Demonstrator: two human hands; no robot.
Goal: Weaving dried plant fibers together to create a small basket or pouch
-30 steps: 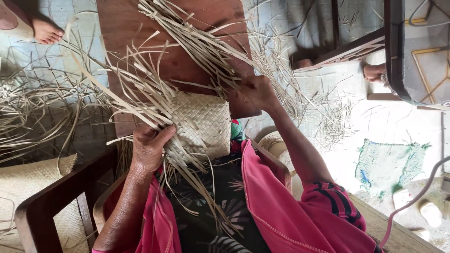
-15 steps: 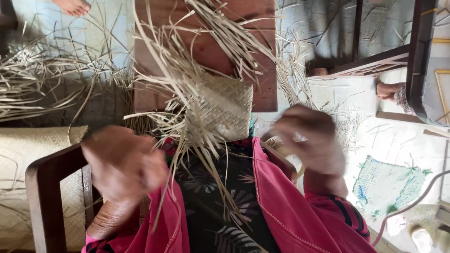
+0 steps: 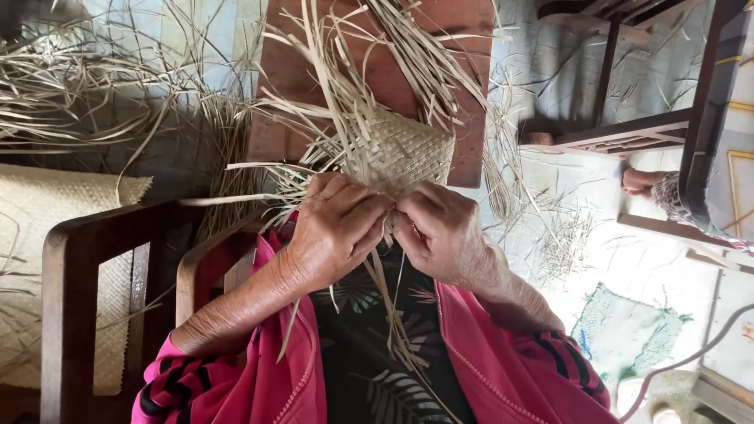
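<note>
Head view: half-woven straw basket (image 3: 397, 149), hollow unseen.

Fingertips of left hand (image 3: 334, 228) and right hand (image 3: 440, 232) buried behind lower edge of woven straw piece (image 3: 400, 149), strand grip unclear; loose strips run off top edge; another person's foot (image 3: 642, 180) half hidden behind chair frame (image 3: 691, 118).

Daylight is falling on a pale floor (image 3: 628, 259) where a dark wooden chair (image 3: 71, 267) and table frame (image 3: 691, 118) are standing.
</note>
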